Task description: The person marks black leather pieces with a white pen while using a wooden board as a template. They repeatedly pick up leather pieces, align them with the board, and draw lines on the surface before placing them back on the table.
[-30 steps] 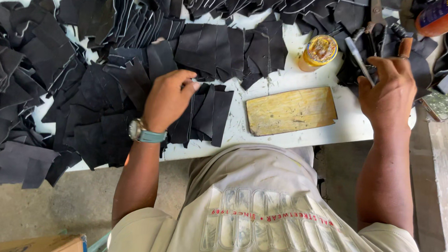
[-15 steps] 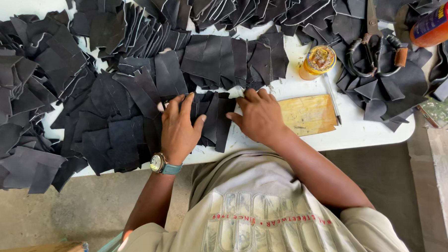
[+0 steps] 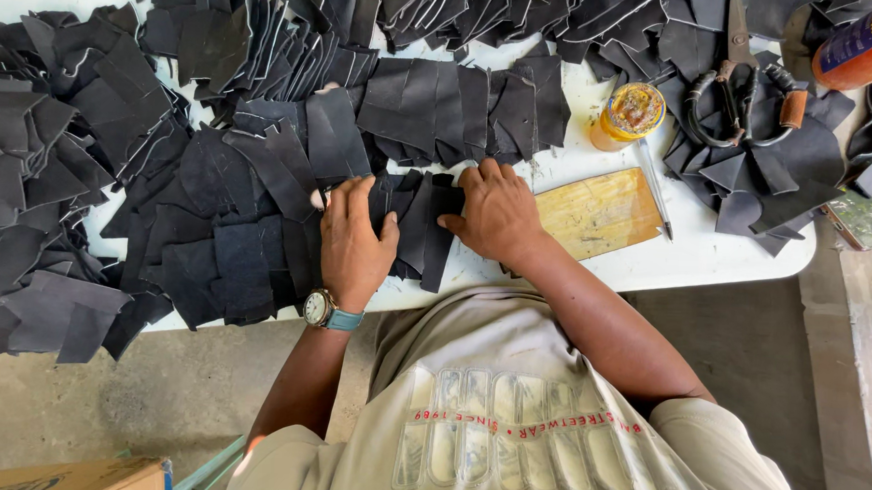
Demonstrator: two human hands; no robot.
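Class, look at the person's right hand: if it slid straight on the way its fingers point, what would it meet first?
Probably the row of overlapping black leather pieces just beyond the right hand; depth is hard to judge.

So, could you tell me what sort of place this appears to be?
Probably a small leather or shoe-making workshop: a white table heaped with black cut pieces, large shears, an open glue tin, and a wooden board beside both hands.

Black cut pieces (image 3: 216, 170) cover a white bench (image 3: 706, 254). A tan board (image 3: 601, 210) lies at right of centre, a yellow-lidded jar (image 3: 632, 115) above it, and an orange bottle (image 3: 863, 43) sits at upper right. The wristwatch (image 3: 320, 309) has a teal strap. The shirt (image 3: 536, 422) is beige with red lettering.
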